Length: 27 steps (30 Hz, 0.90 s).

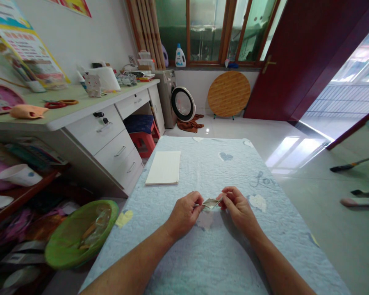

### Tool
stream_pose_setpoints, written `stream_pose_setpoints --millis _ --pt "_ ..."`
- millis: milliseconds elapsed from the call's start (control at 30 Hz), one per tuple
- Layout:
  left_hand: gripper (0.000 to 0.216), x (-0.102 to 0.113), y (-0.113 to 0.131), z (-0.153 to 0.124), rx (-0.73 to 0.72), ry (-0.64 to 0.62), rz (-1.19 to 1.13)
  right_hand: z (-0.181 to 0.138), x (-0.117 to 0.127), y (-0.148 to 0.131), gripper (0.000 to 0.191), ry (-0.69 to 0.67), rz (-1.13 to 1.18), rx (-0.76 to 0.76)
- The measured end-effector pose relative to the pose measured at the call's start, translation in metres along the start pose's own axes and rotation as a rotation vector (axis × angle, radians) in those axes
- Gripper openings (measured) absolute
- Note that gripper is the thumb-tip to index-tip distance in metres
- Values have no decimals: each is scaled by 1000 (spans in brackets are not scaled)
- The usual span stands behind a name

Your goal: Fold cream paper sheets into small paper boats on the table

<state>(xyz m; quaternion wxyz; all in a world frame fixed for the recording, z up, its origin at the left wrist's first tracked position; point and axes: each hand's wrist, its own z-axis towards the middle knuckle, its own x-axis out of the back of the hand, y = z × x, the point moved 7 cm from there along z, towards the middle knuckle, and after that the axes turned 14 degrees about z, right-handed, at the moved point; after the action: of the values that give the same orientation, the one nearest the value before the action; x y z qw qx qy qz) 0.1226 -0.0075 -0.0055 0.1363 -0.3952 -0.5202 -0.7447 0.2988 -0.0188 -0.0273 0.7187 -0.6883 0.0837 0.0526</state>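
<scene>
Off-white paper [211, 202], folded small with a diamond shape at the middle, held end to end between left hand [184, 214] and right hand [238, 208]. At the left hand, a narrow pinch of thumb and forefinger on one end, other fingers curled in. At the right hand, likewise a narrow pinch on the opposite end, fingers more loosely bent. Beneath both hands, pale blue cloth [203, 266] with a heart pattern; cannot tell whether touching the paper or just under it. Ahead of the left hand and slightly to its left, a cream pad [163, 169], lying flat, apart from the fingers. Left of the left hand, past the cloth's edge and lower down, a green basin [53, 258] with clear plastic inside. Farther left and forward of the left hand, a white desk [89, 135] with drawers; beside it, a red stool [146, 143]. Far ahead of the left hand, a washer [166, 100], round door swung open. Far ahead of the right hand, a round wooden board [229, 93], propped upright.
</scene>
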Motion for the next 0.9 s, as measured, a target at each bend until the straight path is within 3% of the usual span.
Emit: stream_pose_setpoints --millis 167,333,433,567,900 --pt "8 -1 -1 -1 19 -4 -132 -5 -6 -15 9 -58 -423 217" --pt "9 -2 -3 -1 29 -3 -112 -20 -22 -31 28 -99 -688 509" --pt "8 -1 -2 -1 25 4 -76 -25 -34 -31 33 -147 -799 542" --pt "9 0 0 -1 16 15 -104 -25 -38 -30 23 -155 -884 551" --pt "7 1 3 -1 24 25 -188 -21 -35 -32 21 -148 -847 578"
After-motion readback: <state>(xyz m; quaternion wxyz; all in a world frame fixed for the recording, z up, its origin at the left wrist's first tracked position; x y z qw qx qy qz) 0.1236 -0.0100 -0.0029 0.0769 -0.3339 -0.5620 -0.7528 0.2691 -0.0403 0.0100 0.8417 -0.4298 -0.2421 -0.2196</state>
